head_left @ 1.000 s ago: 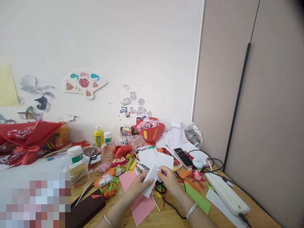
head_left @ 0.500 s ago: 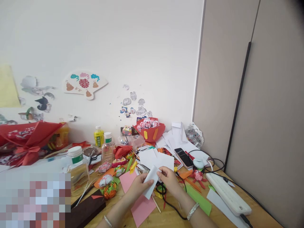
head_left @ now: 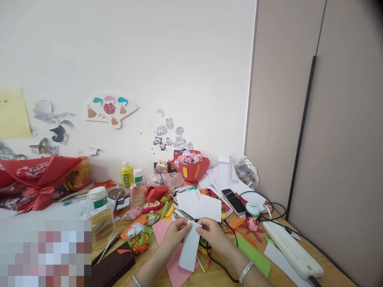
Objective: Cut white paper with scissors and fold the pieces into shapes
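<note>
A folded strip of white paper (head_left: 189, 249) hangs between my hands above the table. My left hand (head_left: 177, 234) pinches its upper left edge with thumb and fingers. At the upper right corner, my right hand (head_left: 211, 233) has the same sheet pinched between thumb and finger. Pink paper (head_left: 176, 266) lies beneath the strip, partly covered by it. Just beyond my hands, white paper sheets (head_left: 200, 204) rest on the table.
Paper flowers (head_left: 139, 242), a clear jar (head_left: 101, 223) and a dark box (head_left: 112, 266) stand left. Behind is a red bouquet (head_left: 190, 167). A phone (head_left: 233, 201), green paper (head_left: 253, 257), black cables and a white power strip (head_left: 291, 249) lie right.
My left hand has slid up to the top of the strip. The paper has turned more upright and hangs lower, with both hands now level at its upper end.
</note>
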Demonstrator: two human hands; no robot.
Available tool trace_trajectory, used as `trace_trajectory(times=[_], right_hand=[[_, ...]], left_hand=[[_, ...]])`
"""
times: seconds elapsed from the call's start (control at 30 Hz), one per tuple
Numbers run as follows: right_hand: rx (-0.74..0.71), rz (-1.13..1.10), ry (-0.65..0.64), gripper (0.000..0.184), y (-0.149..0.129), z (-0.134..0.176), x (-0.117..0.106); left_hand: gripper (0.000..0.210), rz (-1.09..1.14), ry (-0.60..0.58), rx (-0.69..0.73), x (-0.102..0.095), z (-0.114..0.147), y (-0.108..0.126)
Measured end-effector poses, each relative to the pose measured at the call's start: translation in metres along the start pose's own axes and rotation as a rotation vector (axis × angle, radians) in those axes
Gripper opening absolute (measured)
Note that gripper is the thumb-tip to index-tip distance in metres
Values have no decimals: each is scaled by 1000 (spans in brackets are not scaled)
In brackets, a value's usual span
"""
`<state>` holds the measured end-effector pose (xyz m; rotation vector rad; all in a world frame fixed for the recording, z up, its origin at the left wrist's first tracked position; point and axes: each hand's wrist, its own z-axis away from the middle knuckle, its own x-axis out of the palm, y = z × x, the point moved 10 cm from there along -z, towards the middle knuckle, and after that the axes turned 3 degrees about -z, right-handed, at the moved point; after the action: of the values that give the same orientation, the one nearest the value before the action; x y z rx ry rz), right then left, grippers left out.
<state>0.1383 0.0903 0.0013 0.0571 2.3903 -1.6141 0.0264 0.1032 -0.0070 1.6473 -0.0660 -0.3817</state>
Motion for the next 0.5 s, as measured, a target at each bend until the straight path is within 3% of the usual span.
trace_trajectory(times=[0.5], right_hand=[[54,-1,-27,7,2,2,4]], left_hand=[[52,31,-11,-28,0,0,-5]])
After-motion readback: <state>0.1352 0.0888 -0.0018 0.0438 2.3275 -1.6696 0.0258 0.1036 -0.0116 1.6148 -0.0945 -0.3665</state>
